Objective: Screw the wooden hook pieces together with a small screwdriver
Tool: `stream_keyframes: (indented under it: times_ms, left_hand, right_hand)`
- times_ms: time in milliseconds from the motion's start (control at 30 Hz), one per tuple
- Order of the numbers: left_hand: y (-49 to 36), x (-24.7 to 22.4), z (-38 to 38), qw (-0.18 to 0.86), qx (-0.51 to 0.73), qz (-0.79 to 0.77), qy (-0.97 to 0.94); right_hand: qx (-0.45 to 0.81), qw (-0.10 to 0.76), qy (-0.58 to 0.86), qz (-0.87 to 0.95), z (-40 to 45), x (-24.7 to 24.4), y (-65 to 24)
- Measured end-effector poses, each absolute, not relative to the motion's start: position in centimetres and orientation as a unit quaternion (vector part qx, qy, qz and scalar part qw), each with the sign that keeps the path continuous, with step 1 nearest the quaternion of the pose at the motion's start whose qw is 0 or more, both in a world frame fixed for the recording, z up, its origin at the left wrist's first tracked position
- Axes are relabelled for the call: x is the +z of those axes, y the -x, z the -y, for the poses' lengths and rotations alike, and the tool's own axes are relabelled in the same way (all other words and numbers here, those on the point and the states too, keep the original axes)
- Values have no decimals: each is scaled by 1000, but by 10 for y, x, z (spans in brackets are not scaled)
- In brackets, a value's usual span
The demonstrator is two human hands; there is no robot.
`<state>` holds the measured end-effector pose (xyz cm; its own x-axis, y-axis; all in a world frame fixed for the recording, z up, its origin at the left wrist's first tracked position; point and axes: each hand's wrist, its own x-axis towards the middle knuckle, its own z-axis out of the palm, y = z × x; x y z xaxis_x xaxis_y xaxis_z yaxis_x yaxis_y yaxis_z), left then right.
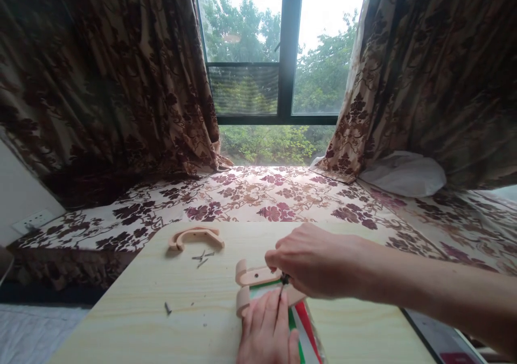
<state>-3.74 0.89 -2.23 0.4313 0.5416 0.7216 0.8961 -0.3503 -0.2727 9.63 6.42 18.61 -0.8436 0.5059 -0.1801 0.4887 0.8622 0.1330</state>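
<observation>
My right hand (313,259) is closed around a dark screwdriver (284,281), most of it hidden in the fist. Its thin shaft points down beside the fingertips of my left hand (267,326). That left hand lies flat, fingers stretched out, pressing on a light wooden piece with a curled end (243,301). Just behind lies a similar wooden piece (258,275) with a dark screw or hole in it. Under both is a flat green, white and red striped thing (307,323), partly covered by my left hand.
Two curved wooden pieces (197,235) lie at the table's back left, with several screws (202,257) beside them. A single screw (167,308) sits nearer. A dark-edged screen-like device (432,334) is at the lower right. Behind the table (133,310) is a floral-covered ledge (278,191).
</observation>
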Motion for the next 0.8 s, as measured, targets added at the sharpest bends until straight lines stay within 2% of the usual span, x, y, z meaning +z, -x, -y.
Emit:
stream_keyframes:
  times_ms: [233,500,800]
  left_hand:
    - [41,-28,-13,351,-249,451,782]
    - [45,-27,-16,379,-243,428,783]
    - [45,-30,-14,384,-233,437,779]
  right_hand:
    - [37,101,-272,-956,-69,177,-99]
    - [11,96,-270,-958,-70,191,-102]
    - [18,90,-291,-952,-72,177,-99]
